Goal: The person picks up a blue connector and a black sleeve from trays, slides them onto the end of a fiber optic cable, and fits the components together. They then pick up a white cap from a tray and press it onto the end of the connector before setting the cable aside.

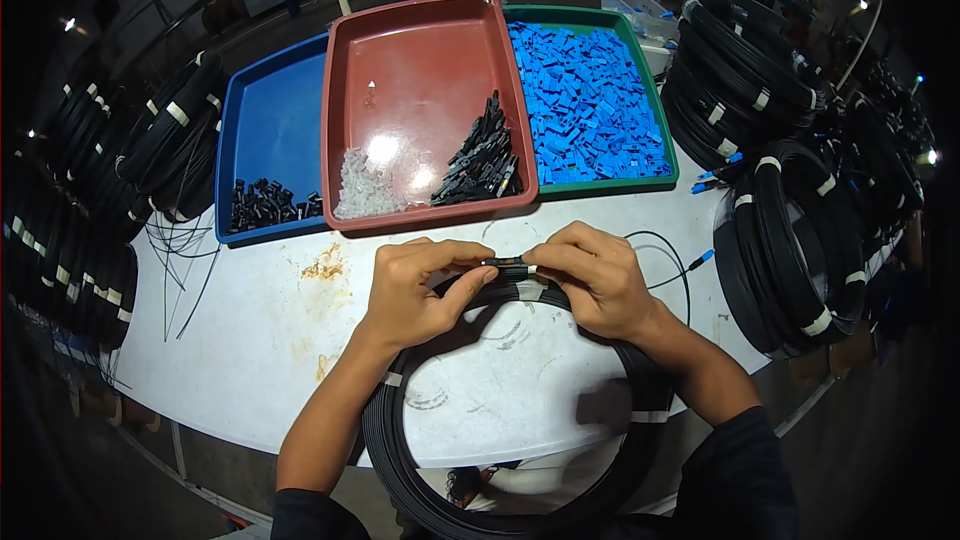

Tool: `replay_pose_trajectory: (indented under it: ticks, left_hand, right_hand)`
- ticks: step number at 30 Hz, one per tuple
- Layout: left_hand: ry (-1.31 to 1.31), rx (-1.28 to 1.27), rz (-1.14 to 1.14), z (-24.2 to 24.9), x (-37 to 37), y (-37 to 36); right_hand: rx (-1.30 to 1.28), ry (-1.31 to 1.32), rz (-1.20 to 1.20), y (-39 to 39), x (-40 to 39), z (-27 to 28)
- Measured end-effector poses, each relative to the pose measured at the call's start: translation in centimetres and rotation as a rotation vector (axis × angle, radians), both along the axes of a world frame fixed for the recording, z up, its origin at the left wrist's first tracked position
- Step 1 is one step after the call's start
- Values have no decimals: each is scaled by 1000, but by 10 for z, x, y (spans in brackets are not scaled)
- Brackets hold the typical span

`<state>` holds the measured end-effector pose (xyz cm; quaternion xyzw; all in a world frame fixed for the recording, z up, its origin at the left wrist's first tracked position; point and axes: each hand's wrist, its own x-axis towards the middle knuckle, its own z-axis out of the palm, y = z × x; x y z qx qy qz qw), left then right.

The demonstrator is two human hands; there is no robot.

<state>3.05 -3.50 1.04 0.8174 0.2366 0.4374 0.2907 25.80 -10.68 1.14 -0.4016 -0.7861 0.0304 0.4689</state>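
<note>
A coil of black cable bound with pale tape [385, 430] rests on the white-topped desk [250, 310], its nearest part projecting past the front edge. Above the coil's far side, the left hand [430, 285] and right hand [600, 280] hold a small, slim black connector part [510, 262] between them. Each grip is clamped on it: left thumb and index finger at one end, right fingertips at the other. The step in hand appears to be two-handed fitting or adjustment of this part; the fingers hide its exact engagement. The next move calls for both ends to be kept in line under light, steady pressure.

Right of the coil, a thin cable ends in a blue plastic tip [702, 258].

Beyond the hands stand three rectangular trays. The red tray [420, 50], in the centre, holds small translucent pieces [365, 188] at its near left and slender black parts [480, 160] at its right. The blue tray [275, 90], left, holds short black parts [268, 208] along its near end. The green tray [658, 130], right, is covered with blue plastic pieces [590, 105].
</note>
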Motion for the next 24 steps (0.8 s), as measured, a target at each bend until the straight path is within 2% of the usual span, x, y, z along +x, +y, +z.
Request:
replay_pose_trajectory:
  ticks: [24]
  left_hand:
    - [72, 105, -75, 4, -2, 0]
  right_hand:
    - [-64, -149, 25, -2, 2, 2]
